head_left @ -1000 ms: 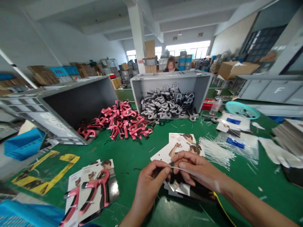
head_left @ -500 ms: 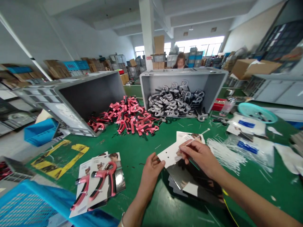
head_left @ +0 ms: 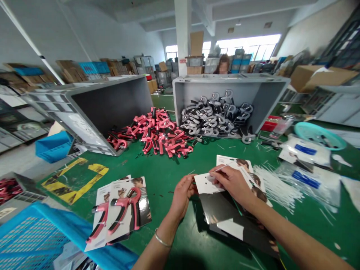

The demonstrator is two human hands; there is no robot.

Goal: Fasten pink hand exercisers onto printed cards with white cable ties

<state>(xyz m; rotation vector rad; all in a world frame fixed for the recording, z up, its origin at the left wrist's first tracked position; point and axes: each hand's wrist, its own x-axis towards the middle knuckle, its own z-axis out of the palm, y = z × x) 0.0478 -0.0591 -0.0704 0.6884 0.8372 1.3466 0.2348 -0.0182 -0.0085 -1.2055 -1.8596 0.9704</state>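
My left hand (head_left: pixel 182 193) pinches the left edge of a white backing card (head_left: pixel 206 184) that is lifted off a stack of printed cards (head_left: pixel 247 170) on the green table. My right hand (head_left: pixel 232 182) rests over the card's right side and pinches a thin white cable tie (head_left: pixel 225 167), whose tip points up and to the right. Darker cards (head_left: pixel 225 217) lie under my right wrist. Two packed cards with pink hand grippers (head_left: pixel 120 212) lie at the lower left.
A tipped grey crate (head_left: pixel 92 108) spills pink hand grippers (head_left: pixel 157 135); another crate (head_left: pixel 264 97) holds grey ones (head_left: pixel 213 116). Loose white cable ties (head_left: pixel 277 185) and plastic bags (head_left: pixel 306 165) lie right. A blue basket (head_left: pixel 33 240) sits lower left. A person sits behind the crates.
My hands moved from stretching the cable tie between them to holding the white card; the left hand took the card's edge and the right brought the tie's end onto it. The view shifted right.
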